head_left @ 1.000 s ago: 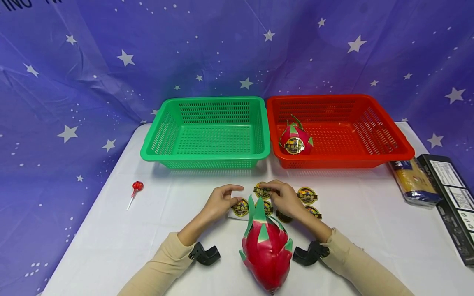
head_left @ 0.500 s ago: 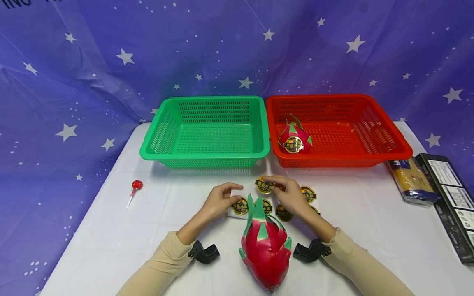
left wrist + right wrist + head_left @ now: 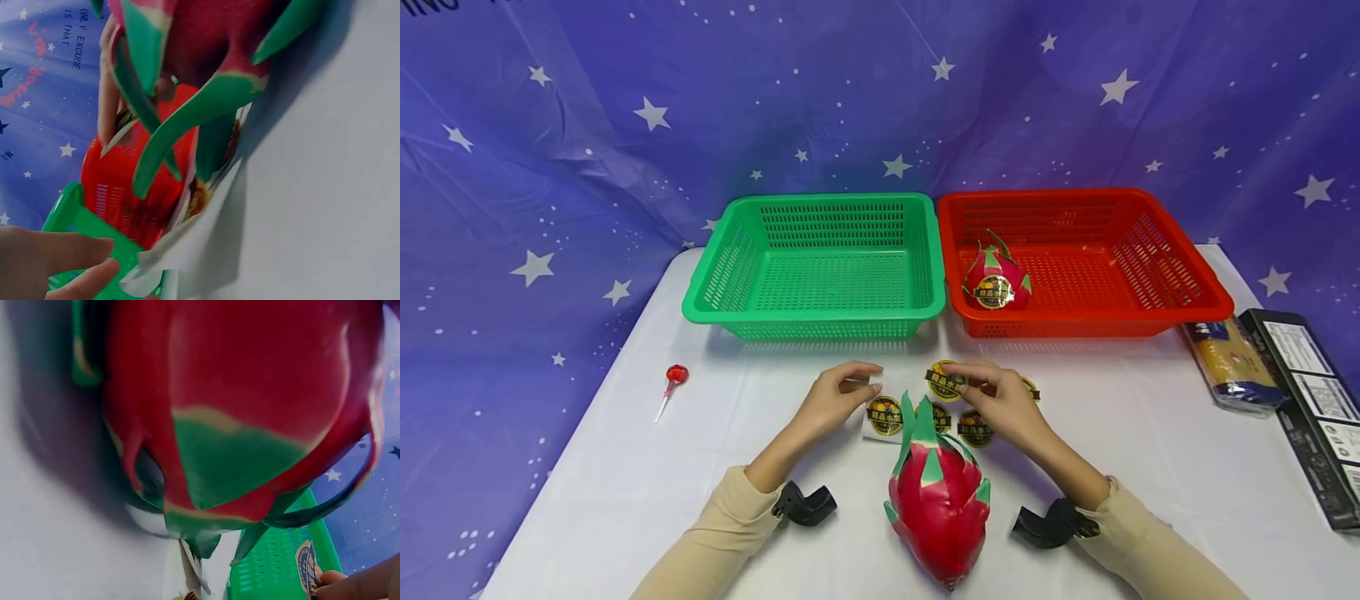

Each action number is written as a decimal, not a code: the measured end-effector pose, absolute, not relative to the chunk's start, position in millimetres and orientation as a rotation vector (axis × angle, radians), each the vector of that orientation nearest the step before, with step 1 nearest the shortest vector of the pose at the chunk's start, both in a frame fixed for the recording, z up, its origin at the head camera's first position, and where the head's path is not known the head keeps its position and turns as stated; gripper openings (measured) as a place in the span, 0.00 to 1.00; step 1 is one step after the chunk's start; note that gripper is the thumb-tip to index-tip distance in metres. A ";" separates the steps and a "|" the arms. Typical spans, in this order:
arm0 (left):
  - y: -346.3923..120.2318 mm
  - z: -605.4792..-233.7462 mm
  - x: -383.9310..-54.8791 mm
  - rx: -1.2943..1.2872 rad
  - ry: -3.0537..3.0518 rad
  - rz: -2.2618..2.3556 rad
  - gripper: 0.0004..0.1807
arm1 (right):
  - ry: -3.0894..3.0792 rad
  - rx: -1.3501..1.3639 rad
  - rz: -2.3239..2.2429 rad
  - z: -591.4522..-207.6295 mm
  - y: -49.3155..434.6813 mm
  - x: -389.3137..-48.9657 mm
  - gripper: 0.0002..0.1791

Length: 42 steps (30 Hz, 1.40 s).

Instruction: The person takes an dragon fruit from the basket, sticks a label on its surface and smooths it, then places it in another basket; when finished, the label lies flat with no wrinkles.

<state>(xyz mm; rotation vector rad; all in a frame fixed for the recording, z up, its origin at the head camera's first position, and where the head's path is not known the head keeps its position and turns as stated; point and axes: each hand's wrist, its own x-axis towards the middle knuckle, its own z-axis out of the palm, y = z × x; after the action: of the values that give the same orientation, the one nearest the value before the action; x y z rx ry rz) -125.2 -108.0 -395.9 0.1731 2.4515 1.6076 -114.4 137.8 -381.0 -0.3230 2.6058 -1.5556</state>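
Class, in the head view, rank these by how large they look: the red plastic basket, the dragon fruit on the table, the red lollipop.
1. Red plastic basket
2. Dragon fruit on the table, though nearness to the camera enlarges it
3. Red lollipop

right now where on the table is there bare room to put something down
Bare white table lies left of the left hand, below the lollipop; also between the right hand and the packet. Crowded around the sticker sheet and dragon fruit.

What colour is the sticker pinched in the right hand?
Black and gold, round sticker, pinched by the right hand; head view shows it best.
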 end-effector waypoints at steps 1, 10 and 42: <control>-109.2 -394.6 -125.4 0.170 2.473 1.583 0.18 | 2.609 -0.328 -1.556 -380.1 139.0 -112.1 0.18; -113.3 -383.4 -117.5 0.068 2.495 1.508 0.25 | 2.669 -0.390 -1.648 -371.1 150.2 -91.3 0.14; -65.7 -379.5 -44.2 0.149 1.854 1.596 0.35 | 2.554 -0.566 -1.652 -333.6 148.0 -26.8 0.10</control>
<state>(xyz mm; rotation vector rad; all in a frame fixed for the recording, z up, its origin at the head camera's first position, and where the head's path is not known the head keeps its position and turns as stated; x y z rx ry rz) -44.2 -65.7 -379.5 0.1489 1.8538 1.5962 -26.8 148.0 -333.6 -0.5661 2.5536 -1.6516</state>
